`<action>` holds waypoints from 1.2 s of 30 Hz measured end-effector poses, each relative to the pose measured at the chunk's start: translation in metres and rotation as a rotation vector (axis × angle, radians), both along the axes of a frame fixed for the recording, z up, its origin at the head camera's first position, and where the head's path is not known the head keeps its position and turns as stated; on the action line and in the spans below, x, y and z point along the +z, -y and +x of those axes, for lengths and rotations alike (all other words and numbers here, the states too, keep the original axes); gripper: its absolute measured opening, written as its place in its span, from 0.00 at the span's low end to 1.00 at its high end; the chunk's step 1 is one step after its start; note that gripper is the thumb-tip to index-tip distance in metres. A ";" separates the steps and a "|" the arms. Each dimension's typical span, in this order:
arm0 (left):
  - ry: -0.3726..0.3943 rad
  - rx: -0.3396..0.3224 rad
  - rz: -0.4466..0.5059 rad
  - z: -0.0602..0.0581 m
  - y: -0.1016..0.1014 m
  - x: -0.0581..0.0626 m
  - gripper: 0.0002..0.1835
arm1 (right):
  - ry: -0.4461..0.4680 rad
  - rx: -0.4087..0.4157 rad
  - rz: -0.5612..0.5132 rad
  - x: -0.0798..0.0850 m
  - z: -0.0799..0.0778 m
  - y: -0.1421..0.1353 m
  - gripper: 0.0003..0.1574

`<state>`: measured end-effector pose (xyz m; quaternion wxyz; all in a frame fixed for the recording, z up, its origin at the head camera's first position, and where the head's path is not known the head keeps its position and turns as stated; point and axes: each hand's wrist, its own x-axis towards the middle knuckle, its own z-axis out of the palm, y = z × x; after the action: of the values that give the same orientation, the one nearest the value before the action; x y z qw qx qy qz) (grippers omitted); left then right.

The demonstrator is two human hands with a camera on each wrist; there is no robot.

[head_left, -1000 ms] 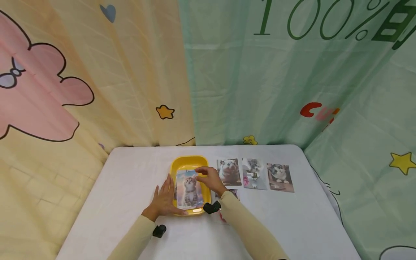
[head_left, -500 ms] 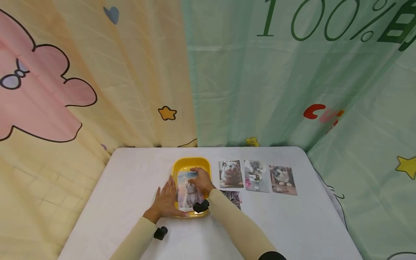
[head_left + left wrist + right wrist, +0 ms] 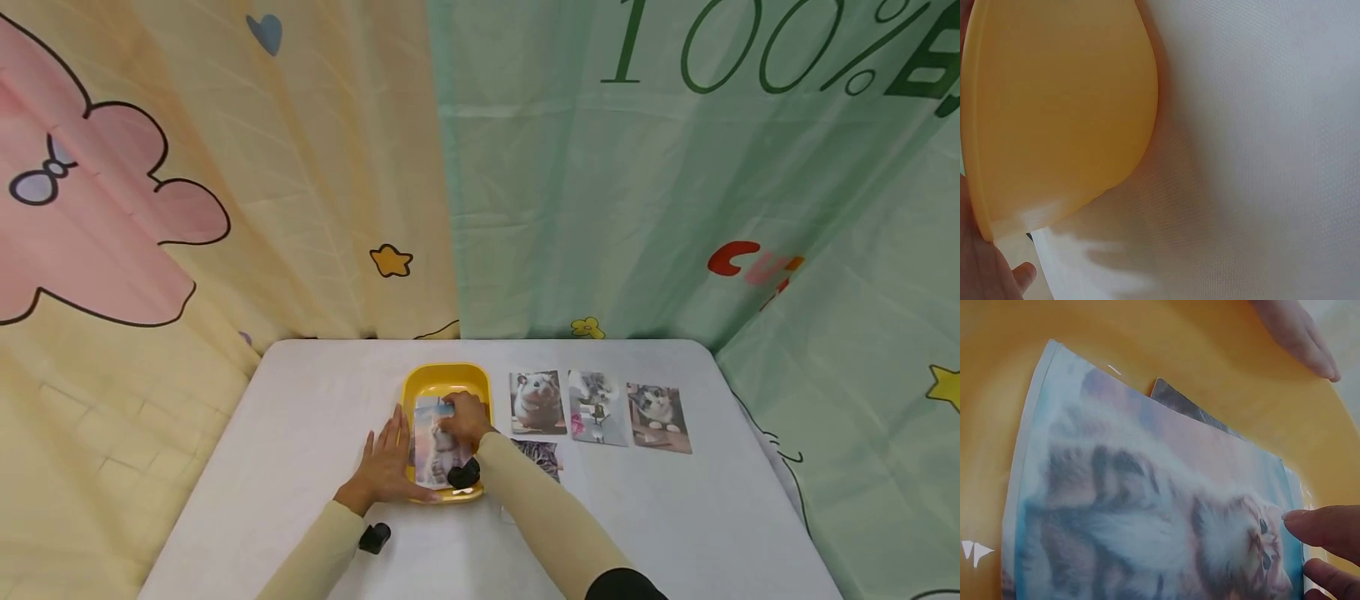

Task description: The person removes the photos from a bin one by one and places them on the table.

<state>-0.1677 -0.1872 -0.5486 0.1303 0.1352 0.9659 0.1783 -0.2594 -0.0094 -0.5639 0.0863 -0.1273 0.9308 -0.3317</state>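
A kitten picture card (image 3: pixel 431 454) lies on top of other cards in the yellow tray (image 3: pixel 446 368). My right hand (image 3: pixel 467 419) reaches over the tray and pinches the card's far edge. In the right wrist view, the thumb (image 3: pixel 1322 528) presses on the card's face while the other fingertips (image 3: pixel 1332 578) sit at its edge. A darker card (image 3: pixel 1188 406) peeks out from under it. My left hand (image 3: pixel 384 468) is spread along the tray's left side and near corner, touching the rim, with its thumb along the front.
To the tray's right lie a hamster picture (image 3: pixel 537 402), a grey-and-white picture (image 3: pixel 596 408) and a cat picture (image 3: pixel 658 417). A striped-cat picture (image 3: pixel 542 457) is partly hidden by my right sleeve (image 3: pixel 547 512). All rest on a white tablecloth (image 3: pixel 322 392), with curtains (image 3: pixel 562 208) behind.
My right hand has moved left and down from above the kitten card's upper right corner onto its far edge. The left hand stays at the tray. The whole view shifts slightly.
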 end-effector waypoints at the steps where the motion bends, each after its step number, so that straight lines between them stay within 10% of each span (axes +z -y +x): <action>1: 0.001 -0.002 -0.002 0.000 0.000 0.000 0.82 | 0.002 -0.002 0.005 0.000 0.000 0.000 0.27; 36: 0.012 -0.010 -0.017 -0.002 -0.001 0.002 0.81 | 0.008 0.053 -0.093 0.016 0.015 -0.007 0.19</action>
<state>-0.1697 -0.1865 -0.5468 0.1382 0.1376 0.9659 0.1702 -0.2446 -0.0024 -0.5479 0.0929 -0.1542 0.9104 -0.3726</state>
